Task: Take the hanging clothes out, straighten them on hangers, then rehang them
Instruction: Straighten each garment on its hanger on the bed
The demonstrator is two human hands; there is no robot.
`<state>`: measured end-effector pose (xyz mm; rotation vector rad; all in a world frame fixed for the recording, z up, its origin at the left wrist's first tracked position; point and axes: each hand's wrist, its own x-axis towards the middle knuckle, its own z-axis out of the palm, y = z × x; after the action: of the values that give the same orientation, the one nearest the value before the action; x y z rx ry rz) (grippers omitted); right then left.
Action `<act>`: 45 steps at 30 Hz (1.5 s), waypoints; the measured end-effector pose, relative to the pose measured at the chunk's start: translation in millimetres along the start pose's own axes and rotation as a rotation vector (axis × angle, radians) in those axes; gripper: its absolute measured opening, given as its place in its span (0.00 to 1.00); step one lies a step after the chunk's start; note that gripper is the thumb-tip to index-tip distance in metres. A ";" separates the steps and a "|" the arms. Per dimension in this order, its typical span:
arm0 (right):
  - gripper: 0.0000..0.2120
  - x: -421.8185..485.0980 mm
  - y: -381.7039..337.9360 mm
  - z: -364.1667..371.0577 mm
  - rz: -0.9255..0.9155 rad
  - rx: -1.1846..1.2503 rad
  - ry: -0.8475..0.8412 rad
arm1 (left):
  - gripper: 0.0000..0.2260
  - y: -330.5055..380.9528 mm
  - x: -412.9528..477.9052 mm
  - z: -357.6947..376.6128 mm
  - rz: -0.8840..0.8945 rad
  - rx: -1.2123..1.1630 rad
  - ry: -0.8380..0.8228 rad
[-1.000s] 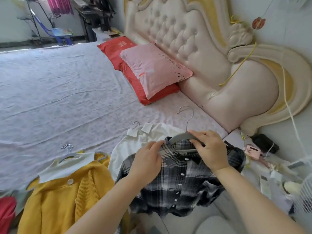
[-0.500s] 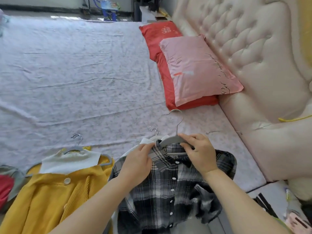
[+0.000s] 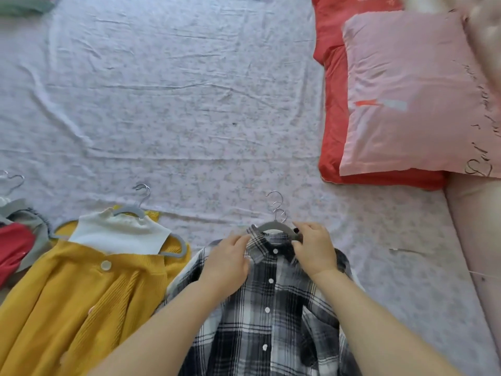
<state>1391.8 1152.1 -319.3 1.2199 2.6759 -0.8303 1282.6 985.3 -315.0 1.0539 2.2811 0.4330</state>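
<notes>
We note the yellow cardigan (image 3: 81, 308) at 8 o'clock on the bed (image 3: 189, 118). At 6 o'clock the plaid shirt (image 3: 271, 321) lies on its grey hanger (image 3: 273, 227); left hand (image 3: 227, 261) fingers pinch its collar (image 3: 256, 249), right hand (image 3: 314, 251) fingers curl round the grey hanger.

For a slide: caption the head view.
Left hand on the collar of a plaid shirt, right hand gripping its grey hanger, on the bed beside a yellow cardigan.
</notes>
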 end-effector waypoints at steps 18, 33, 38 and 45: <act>0.24 -61.9 -62.0 8.3 -0.140 -0.142 -0.376 | 0.22 -24.5 -68.4 -42.8 -0.214 0.062 0.030; 0.22 -130.3 -222.0 45.6 -0.545 -0.292 -0.450 | 0.22 -123.2 -265.1 -126.2 -0.556 0.078 0.314; 0.24 -166.1 -287.6 78.2 -0.659 -0.348 -0.447 | 0.23 -174.2 -326.3 -138.4 -0.641 0.045 0.359; 0.25 -234.4 -398.3 149.9 -0.699 -0.382 -0.439 | 0.22 -277.6 -414.3 -169.4 -0.658 0.050 0.405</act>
<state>1242.4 704.7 -202.7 -0.0071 2.6793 -0.5062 1229.1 481.5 -171.1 0.1915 2.8287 0.3285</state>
